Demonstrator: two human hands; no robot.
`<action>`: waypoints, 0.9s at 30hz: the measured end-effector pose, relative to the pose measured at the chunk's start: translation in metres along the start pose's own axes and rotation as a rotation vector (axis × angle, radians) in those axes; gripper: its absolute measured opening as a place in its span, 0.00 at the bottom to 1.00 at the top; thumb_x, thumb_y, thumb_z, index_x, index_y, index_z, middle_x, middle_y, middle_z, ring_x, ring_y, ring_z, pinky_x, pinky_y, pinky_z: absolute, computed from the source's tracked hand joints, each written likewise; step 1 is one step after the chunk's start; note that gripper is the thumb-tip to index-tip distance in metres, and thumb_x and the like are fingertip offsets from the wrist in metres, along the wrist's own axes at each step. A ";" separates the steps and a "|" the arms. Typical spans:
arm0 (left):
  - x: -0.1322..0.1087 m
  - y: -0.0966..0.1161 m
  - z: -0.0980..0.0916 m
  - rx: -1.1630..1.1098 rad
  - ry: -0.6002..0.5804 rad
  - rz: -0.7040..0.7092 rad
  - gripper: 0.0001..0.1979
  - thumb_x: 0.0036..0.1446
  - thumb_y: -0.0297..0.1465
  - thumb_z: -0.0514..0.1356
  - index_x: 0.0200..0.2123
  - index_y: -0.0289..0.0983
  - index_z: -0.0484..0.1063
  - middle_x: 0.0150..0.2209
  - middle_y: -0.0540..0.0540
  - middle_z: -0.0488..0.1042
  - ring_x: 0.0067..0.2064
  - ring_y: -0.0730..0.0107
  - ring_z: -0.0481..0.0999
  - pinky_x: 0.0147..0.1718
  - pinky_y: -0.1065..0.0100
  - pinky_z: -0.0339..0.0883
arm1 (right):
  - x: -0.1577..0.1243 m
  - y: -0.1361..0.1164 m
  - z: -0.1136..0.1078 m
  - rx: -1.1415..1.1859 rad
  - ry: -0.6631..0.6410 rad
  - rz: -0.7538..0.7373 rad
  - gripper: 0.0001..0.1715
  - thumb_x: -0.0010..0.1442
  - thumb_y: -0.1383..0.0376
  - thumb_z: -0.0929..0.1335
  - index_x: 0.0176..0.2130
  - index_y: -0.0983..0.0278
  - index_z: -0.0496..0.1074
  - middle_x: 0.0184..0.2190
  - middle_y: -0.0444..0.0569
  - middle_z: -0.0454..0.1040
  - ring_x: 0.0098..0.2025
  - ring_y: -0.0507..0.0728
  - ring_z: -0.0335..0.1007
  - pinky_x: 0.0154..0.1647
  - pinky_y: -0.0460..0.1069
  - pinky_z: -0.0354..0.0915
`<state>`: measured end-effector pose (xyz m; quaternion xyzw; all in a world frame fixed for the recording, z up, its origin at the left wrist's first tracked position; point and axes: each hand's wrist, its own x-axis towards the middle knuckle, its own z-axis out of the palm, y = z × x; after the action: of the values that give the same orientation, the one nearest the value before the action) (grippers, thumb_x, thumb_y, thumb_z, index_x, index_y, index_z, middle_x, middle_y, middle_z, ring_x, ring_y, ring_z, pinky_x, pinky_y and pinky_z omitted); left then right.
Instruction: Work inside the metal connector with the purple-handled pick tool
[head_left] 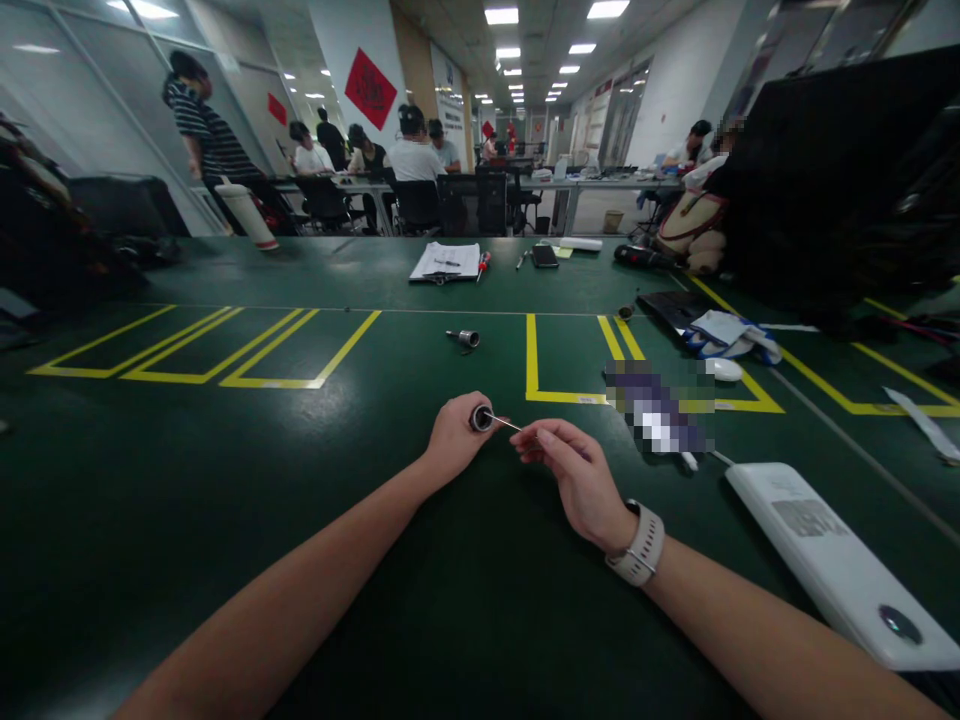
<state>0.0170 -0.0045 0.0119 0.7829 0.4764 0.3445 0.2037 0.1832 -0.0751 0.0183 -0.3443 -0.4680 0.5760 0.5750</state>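
My left hand is closed around a small metal cylinder, whose dark open end faces me. A thin metal rod is pinched in the fingers of my right hand, which has a pale watch strap at the wrist. The rod's far tip reaches the mouth of the cylinder; how deep it goes, I cannot tell. Its near end is hidden by my fingers. Beyond my left hand, a metal connector-like part with a narrow pointed end lies on the green tabletop.
At right lie a white power bank, a blurred-out phone-like item, a white mouse and gloves. Farther back are a clipboard, a screwdriver, a black phone and a tumbler. People sit beyond.
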 end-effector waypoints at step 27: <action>-0.005 0.006 0.004 0.080 -0.123 0.160 0.11 0.54 0.34 0.57 0.23 0.37 0.62 0.26 0.51 0.68 0.29 0.71 0.66 0.33 0.69 0.58 | -0.001 0.002 0.000 0.034 0.131 0.065 0.11 0.55 0.63 0.66 0.24 0.65 0.69 0.22 0.45 0.69 0.26 0.52 0.64 0.29 0.48 0.61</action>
<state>0.0223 -0.0112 0.0111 0.8455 0.4125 0.2916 0.1730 0.1828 -0.0759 0.0157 -0.3865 -0.4081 0.5784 0.5912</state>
